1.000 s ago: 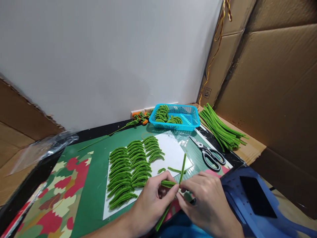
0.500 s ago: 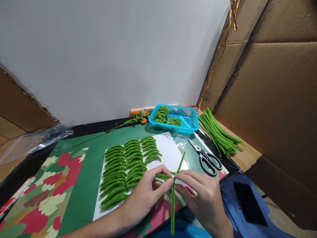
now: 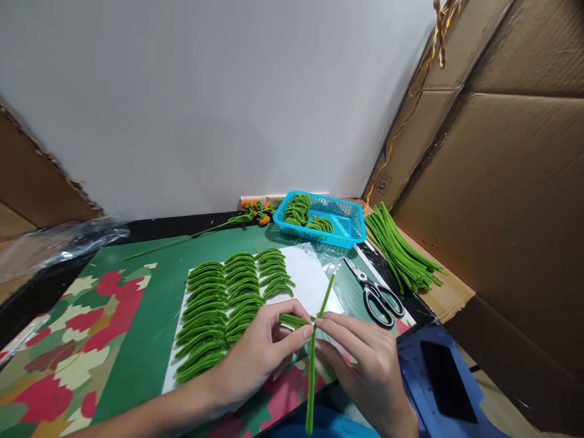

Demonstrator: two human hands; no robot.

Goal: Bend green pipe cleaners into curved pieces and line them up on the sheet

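Green fuzzy stems cross between my two hands, one running up and down, others pointing left. My left hand pinches the leftward stems near the crossing, thumb and forefinger closed on them. Against the crossing from the right, my right hand holds its fingertips pressed together on the stems. Behind and left of my hands, curved green pieces lie in three columns on a white sheet. The exact join at the fingertips is partly hidden.
A blue basket with green pieces stands at the back. Black-handled scissors and a bundle of green stems lie to the right. Orange flowers rest near the wall, and a phone sits at lower right.
The view has shifted slightly, so my hands and the stems appear a little further left. The grip on the crossed stems looks the same.
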